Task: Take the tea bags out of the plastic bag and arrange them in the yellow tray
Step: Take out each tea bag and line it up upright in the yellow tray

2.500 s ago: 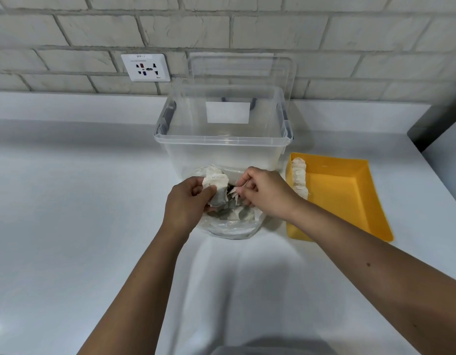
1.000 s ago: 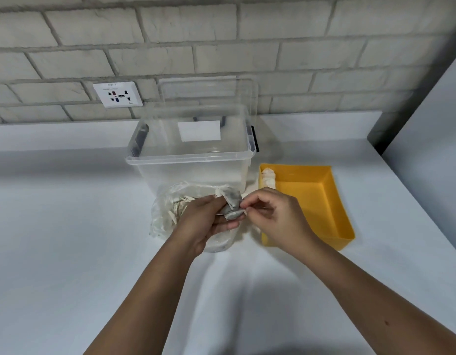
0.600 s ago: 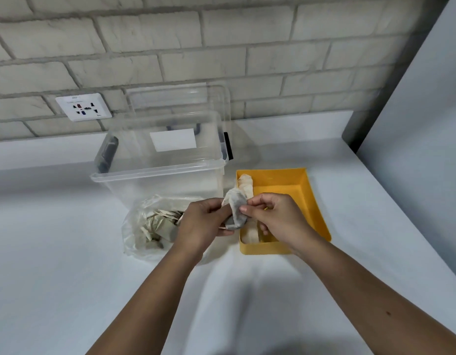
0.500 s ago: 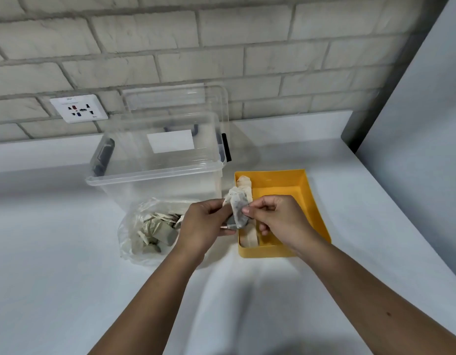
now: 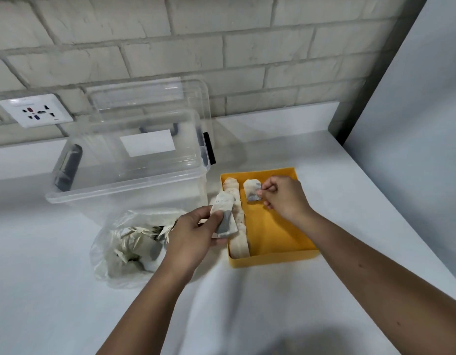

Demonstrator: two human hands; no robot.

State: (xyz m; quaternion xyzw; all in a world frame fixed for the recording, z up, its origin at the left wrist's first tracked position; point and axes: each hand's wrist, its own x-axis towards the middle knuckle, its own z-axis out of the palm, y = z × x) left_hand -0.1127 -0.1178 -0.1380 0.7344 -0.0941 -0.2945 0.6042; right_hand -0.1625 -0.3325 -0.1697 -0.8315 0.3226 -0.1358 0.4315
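Your right hand (image 5: 283, 198) is over the far end of the yellow tray (image 5: 273, 234), thumb and fingertips pinching a single tea bag (image 5: 252, 192) by its right edge. That bag sits just beside the row of tea bags (image 5: 241, 245) already lined up along the tray's left wall. Can't tell if it's touching the tray floor or hanging a bit above it.

Your left hand (image 5: 193, 234) is at the tray's left side, fingers curled round a small stack of tea bags (image 5: 225, 216). It looks like more than one, but no way to count them from here. The stack is tilted, with its top end leaning over the tray's left rim and the row inside.

Just left of that hand, the plastic bag (image 5: 111, 262) lies crumpled on the white tabletop (image 5: 55, 303) with a heap of tea bags (image 5: 139, 239) showing through it. Right behind it stands a clear storage bin (image 5: 129, 175) with grey latches and a white label on its far wall, close beside the tray's left side. Its lid (image 5: 155, 98) leans on the brick wall (image 5: 221, 47), and a white wall socket (image 5: 34, 111) sits left of that. Most of the tray floor right of the row shows plain yellow.
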